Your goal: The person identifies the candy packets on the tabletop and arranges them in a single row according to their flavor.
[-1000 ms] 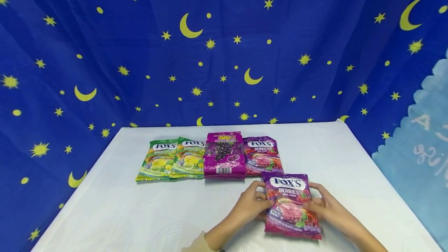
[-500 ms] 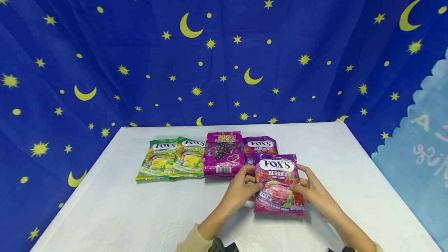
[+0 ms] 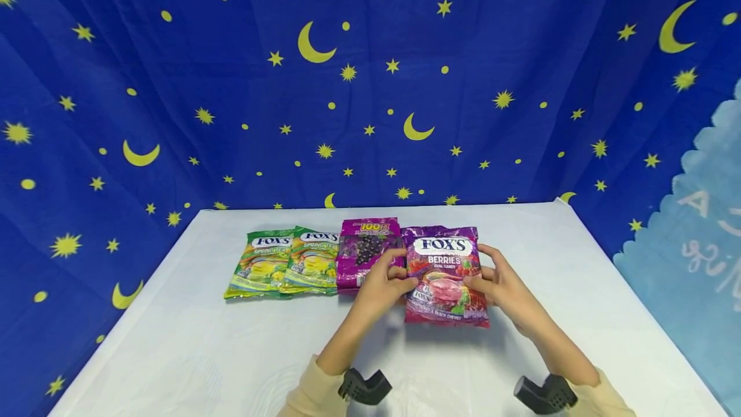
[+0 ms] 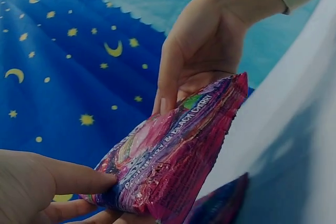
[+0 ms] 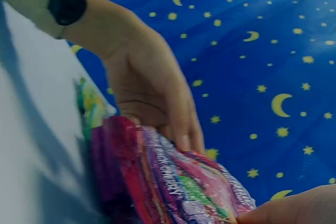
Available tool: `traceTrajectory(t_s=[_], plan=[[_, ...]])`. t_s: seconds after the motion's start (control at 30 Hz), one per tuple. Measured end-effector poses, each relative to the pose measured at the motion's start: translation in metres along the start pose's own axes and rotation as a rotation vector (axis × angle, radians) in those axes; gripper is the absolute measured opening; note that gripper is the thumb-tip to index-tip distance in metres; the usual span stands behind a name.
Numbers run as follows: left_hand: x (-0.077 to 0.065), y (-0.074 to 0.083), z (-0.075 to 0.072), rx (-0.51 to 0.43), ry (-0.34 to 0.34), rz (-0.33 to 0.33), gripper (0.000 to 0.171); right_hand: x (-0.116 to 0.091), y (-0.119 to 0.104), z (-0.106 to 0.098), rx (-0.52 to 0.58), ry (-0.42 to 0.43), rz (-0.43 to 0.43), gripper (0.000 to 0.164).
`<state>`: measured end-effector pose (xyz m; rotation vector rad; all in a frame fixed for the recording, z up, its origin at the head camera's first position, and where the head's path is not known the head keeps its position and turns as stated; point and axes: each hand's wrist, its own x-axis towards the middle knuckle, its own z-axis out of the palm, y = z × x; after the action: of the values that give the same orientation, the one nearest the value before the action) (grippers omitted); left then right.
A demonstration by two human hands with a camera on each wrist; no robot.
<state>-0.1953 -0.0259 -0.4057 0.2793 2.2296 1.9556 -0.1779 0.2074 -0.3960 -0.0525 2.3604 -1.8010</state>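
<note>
A purple-red bag of Fox's Berries candy (image 3: 444, 275) is held between both hands, its printed front toward me. My left hand (image 3: 379, 285) pinches its left edge, thumb on the front and fingers behind. At the right edge my right hand (image 3: 503, 288) grips it the same way. In the left wrist view the candy bag (image 4: 168, 150) is tilted, its lower seam above the table. Behind it in the head view, the second berries bag is hidden. Just left of the held bag lies a purple bag of blackcurrant candy (image 3: 367, 250), partly covered by my left hand.
Two green Fox's Spring Tea candy bags, one (image 3: 263, 266) overlapped by the other (image 3: 315, 262), lie left of the purple bag on the white table (image 3: 202, 340). A blue star-and-moon curtain (image 3: 370, 82) rises behind the table. Light-blue cloth (image 3: 689, 224) hangs at the right.
Both hands have carried the berries bag away from me and a little left, from the near side of the table to over the second berries bag, which it now covers.
</note>
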Motion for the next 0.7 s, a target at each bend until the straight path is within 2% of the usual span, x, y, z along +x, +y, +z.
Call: traceTrajectory(t_s=[0.27, 0.5, 0.7], plan=[[0.007, 0.012, -0.005, -0.042, 0.029, 0.015, 0.054, 0.007, -0.016, -0.005, -0.011, -0.002, -0.008, 0.081], [0.008, 0.01, -0.009, -0.062, 0.011, 0.017, 0.053, 0.006, -0.014, -0.005, 0.017, -0.04, -0.037, 0.076], [0.01, 0.008, -0.008, -0.031, 0.013, 0.01, 0.053, 0.004, -0.014, -0.006, 0.019, -0.04, -0.033, 0.074]])
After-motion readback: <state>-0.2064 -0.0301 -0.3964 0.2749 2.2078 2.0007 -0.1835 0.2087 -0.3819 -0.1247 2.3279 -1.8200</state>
